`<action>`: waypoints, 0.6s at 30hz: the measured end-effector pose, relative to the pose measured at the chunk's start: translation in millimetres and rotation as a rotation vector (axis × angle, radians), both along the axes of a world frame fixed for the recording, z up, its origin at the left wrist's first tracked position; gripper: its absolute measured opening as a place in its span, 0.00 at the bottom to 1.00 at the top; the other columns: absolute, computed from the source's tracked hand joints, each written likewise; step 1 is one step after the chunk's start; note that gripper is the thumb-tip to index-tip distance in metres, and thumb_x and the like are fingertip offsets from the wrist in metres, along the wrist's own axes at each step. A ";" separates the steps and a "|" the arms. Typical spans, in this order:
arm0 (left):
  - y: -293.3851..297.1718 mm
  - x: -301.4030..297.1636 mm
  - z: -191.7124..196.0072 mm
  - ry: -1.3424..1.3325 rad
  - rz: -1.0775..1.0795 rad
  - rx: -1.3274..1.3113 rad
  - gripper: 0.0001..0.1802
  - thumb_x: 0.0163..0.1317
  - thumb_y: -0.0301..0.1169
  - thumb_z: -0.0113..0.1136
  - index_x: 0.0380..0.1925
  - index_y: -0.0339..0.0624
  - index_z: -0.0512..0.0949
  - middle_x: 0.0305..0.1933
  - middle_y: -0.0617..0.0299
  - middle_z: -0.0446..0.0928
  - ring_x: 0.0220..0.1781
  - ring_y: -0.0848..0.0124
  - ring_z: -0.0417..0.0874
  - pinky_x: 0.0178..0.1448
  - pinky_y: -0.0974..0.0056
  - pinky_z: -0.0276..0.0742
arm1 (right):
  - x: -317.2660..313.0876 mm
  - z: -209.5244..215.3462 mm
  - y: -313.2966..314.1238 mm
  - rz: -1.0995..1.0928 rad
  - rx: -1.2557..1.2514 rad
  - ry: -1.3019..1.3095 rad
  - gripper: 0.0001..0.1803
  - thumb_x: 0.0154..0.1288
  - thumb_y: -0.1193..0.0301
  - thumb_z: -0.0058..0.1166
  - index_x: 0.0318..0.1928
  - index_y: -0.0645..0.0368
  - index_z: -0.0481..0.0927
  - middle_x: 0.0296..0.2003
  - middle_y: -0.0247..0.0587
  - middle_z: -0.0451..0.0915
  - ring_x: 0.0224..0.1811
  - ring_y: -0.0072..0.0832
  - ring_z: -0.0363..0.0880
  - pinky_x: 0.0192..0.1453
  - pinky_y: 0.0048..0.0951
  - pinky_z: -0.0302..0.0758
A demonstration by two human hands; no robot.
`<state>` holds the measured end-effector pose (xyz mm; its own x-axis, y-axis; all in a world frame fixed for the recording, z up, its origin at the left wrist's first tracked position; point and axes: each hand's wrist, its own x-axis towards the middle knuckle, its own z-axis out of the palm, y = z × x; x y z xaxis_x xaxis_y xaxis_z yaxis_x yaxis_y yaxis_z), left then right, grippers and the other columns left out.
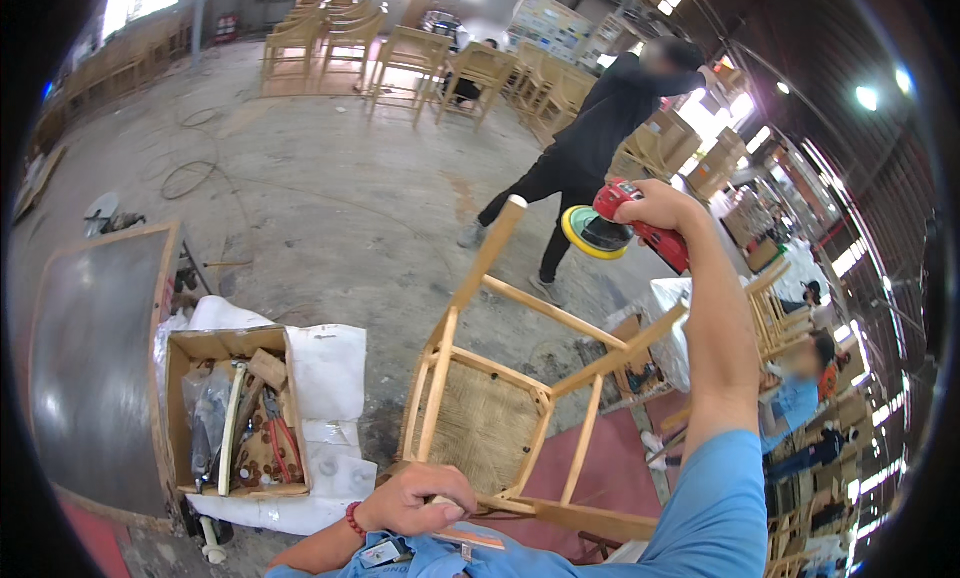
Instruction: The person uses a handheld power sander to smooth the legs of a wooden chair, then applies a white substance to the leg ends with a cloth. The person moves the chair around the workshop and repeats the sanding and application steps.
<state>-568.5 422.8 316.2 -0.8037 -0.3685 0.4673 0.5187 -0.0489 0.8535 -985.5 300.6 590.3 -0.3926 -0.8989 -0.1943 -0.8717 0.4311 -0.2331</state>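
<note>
A wooden chair [560, 386] with a woven seat [475, 418] is tipped over in front of me, legs pointing up and toward me. My left hand [418, 498], a red bead bracelet at its wrist, is closed around the end of a chair leg near my body. Raised at the right, my right hand [660, 208] grips a red cordless sander [665, 246]. Its round yellow-edged pad [597, 232] faces left, held in the air above the chair and apart from the wood.
At the left, a cardboard box [300, 448] holds red-handled pliers [280, 438] and other tools, beside a dark framed board [95, 368]. A person in black [610, 118] stands ahead. Wooden chairs [410, 63] stand farther back; a hose [190, 183] lies on the floor.
</note>
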 end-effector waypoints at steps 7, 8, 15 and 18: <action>7.0 1.7 -3.7 -0.082 0.044 0.072 0.20 0.66 0.41 0.57 0.31 0.32 0.83 0.31 0.52 0.82 0.35 0.62 0.81 0.44 0.59 0.77 | -7.6 40.0 199.8 -0.162 -0.344 -0.101 0.26 0.53 0.66 0.65 0.53 0.62 0.77 0.33 0.40 0.83 0.27 0.24 0.83 0.35 0.30 0.80; 8.5 0.9 -4.2 -0.058 0.067 0.047 0.21 0.66 0.43 0.57 0.31 0.32 0.82 0.31 0.52 0.82 0.35 0.63 0.81 0.43 0.59 0.77 | -4.3 43.5 233.0 -0.199 -0.378 -0.105 0.27 0.53 0.66 0.65 0.53 0.62 0.77 0.33 0.40 0.83 0.28 0.24 0.83 0.35 0.29 0.80; 23.2 -11.0 -6.3 0.028 0.296 0.021 0.22 0.69 0.45 0.52 0.30 0.35 0.79 0.30 0.53 0.80 0.33 0.68 0.79 0.42 0.64 0.74 | 35.5 0.6 474.7 -0.341 -0.836 -0.246 0.32 0.54 0.66 0.66 0.59 0.62 0.74 0.33 0.36 0.81 0.26 0.24 0.82 0.31 0.29 0.80; 32.0 -12.7 -6.8 -0.039 0.595 -0.215 0.24 0.74 0.46 0.45 0.29 0.36 0.77 0.32 0.56 0.79 0.34 0.69 0.78 0.43 0.66 0.72 | 66.2 -56.6 564.4 -0.409 -1.129 -0.336 0.31 0.53 0.64 0.66 0.58 0.62 0.75 0.34 0.36 0.81 0.27 0.24 0.81 0.31 0.28 0.79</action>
